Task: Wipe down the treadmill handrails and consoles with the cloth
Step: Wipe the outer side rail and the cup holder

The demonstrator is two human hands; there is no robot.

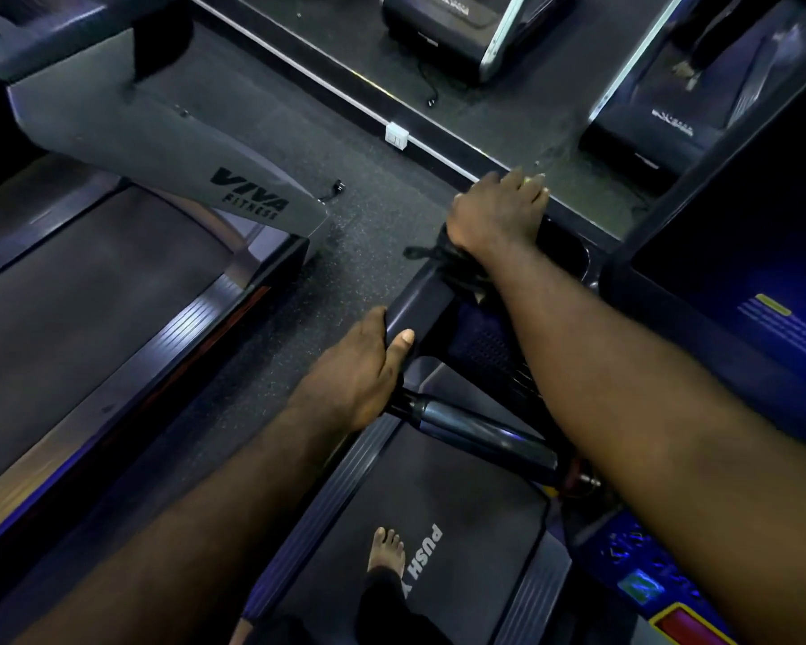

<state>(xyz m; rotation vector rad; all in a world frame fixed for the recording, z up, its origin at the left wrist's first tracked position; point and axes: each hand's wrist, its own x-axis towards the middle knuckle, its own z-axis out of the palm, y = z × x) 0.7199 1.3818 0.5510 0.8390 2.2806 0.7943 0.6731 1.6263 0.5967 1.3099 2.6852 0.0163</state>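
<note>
I stand on a treadmill and look down at its left side. My right hand [499, 211] lies on the far left corner of the console housing [573, 272], fingers bent over its edge. A dark cloth [447, 265] is bunched under the palm and sticks out by the wrist. My left hand [359, 370] grips the dark left handrail [419, 297], thumb on top and fingers round the outer side. A cylindrical grip bar [475, 430] runs from below that hand toward the console. The dark console screen [759, 272] is at the right.
A second treadmill marked VIVA FITNESS [247, 197] stands to the left across a strip of speckled rubber floor [345, 253]. A mirror wall with a white socket [396, 136] runs ahead. My bare foot [386, 549] is on the belt [438, 495].
</note>
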